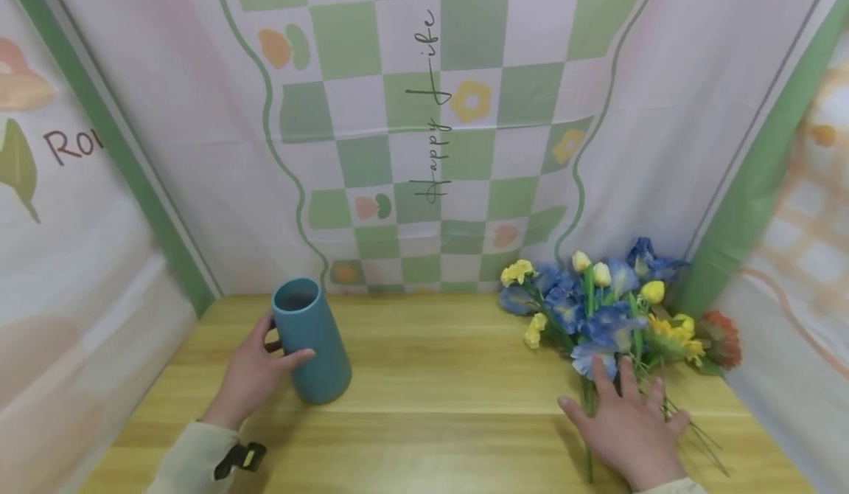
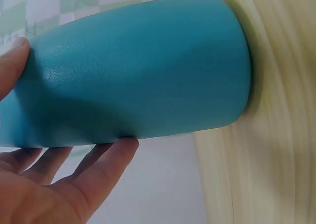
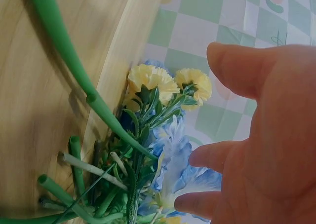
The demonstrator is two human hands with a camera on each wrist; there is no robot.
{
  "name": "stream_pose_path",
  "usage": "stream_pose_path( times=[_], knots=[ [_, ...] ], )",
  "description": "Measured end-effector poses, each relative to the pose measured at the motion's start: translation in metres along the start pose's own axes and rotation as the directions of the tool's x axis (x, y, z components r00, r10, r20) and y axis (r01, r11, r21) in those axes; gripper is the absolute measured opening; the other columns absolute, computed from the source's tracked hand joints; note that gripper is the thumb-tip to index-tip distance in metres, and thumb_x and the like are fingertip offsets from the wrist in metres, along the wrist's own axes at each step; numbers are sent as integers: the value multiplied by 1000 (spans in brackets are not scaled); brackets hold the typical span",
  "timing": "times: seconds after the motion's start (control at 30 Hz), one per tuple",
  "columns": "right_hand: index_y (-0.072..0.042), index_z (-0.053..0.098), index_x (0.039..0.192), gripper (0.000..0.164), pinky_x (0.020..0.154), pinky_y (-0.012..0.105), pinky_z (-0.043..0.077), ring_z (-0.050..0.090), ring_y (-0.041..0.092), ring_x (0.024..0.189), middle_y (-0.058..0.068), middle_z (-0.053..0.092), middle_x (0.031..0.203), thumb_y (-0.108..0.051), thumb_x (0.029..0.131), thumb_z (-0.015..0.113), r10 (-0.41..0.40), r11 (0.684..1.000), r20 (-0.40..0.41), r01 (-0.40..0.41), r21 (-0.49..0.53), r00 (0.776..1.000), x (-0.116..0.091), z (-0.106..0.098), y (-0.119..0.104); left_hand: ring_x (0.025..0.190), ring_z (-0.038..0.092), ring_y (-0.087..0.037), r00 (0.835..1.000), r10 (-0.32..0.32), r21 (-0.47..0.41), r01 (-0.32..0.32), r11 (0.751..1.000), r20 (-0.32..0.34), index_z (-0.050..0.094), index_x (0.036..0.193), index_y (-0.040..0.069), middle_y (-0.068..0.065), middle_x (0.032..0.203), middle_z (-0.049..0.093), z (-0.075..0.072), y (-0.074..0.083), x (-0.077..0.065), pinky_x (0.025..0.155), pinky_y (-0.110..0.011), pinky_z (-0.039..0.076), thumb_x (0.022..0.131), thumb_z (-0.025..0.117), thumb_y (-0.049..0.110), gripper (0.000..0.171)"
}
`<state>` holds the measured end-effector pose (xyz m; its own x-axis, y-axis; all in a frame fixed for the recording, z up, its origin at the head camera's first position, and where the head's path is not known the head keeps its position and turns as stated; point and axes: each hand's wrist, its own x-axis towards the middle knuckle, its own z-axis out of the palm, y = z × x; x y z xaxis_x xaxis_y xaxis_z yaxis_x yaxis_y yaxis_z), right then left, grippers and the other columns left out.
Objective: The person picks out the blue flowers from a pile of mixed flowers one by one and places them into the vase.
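A teal vase (image 1: 325, 357) is on the left part of the wooden table, its mouth facing up. My left hand (image 1: 247, 376) grips it from the left, with the thumb across the near side and the fingers behind; the left wrist view shows the vase (image 2: 143, 71) with its base at the tabletop. On the right lies a bunch of artificial flowers (image 1: 606, 324) in blue, yellow, cream and orange. Over its stems my right hand (image 1: 626, 431) is spread, palm down. In the right wrist view the fingers lie near the blue petals (image 3: 170, 155), and whether they touch cannot be told.
Green stems (image 3: 74, 56) stick out toward the table's near side. Behind the wooden table (image 1: 431, 376) hangs a checkered cloth (image 1: 464, 147) with printed lettering. More cloth panels (image 1: 73, 258) close in the left and right sides.
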<state>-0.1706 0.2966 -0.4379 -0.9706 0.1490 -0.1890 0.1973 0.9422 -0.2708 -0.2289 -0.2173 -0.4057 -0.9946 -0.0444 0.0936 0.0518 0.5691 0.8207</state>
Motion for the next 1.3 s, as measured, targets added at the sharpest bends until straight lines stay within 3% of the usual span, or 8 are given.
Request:
stream_pose_path(
  times=[0.27, 0.47, 0.67, 0.93, 1.17, 1.3],
  knots=[
    [-7, 7, 159, 119, 79, 92, -10, -16, 77, 119, 41, -9, 151, -92, 79, 29, 4, 1000, 12, -4, -2, 1000, 0, -1, 0, 121, 53, -48, 1000, 7, -33, -7, 999, 5, 25, 157, 12, -25, 149, 41, 14, 13, -19, 93, -57, 51, 76, 83, 53, 107],
    [-5, 6, 159, 116, 79, 90, -15, -17, 76, 120, 40, -12, 152, -89, 82, 29, -19, 1000, -45, 20, 9, 999, -3, -1, 2, 124, 51, -47, 1000, 7, -61, -6, 998, 7, 24, 158, 12, -23, 151, 38, 18, 17, -28, 94, -57, 51, 77, 83, 52, 108],
    [-4, 6, 158, 113, 79, 90, -15, -14, 76, 121, 39, -9, 153, -87, 85, 28, -48, 999, -116, 46, -20, 992, -4, 0, 7, 125, 50, -48, 1000, 9, -65, -9, 998, 8, 23, 158, 12, -22, 153, 36, 20, 19, -30, 94, -59, 50, 78, 82, 51, 108],
    [-6, 8, 159, 111, 77, 91, -12, -11, 78, 120, 40, -7, 152, -87, 85, 26, -28, 999, -104, 24, -33, 994, -5, -5, 13, 125, 49, -48, 1000, 8, -63, -8, 998, 3, 21, 159, 13, -21, 155, 33, 24, 19, -31, 94, -58, 50, 78, 82, 52, 108],
    [-6, 3, 158, 111, 77, 90, -16, -17, 77, 119, 39, -12, 152, -86, 86, 28, -24, 1000, -100, 25, 12, 995, -3, -11, 19, 127, 49, -46, 1000, 9, -83, -9, 996, 8, 22, 159, 14, -19, 156, 33, 30, 22, -29, 95, -58, 49, 77, 82, 52, 109],
    [-2, 1, 157, 112, 86, 89, -8, -12, 75, 123, 43, -11, 150, -84, 87, 31, -33, 999, -99, 35, 23, 995, 1, -19, 26, 128, 47, -47, 1000, -11, -80, 12, 997, 14, 19, 160, 13, -20, 157, 30, 28, 23, -31, 95, -57, 50, 78, 81, 54, 111]
  ],
)
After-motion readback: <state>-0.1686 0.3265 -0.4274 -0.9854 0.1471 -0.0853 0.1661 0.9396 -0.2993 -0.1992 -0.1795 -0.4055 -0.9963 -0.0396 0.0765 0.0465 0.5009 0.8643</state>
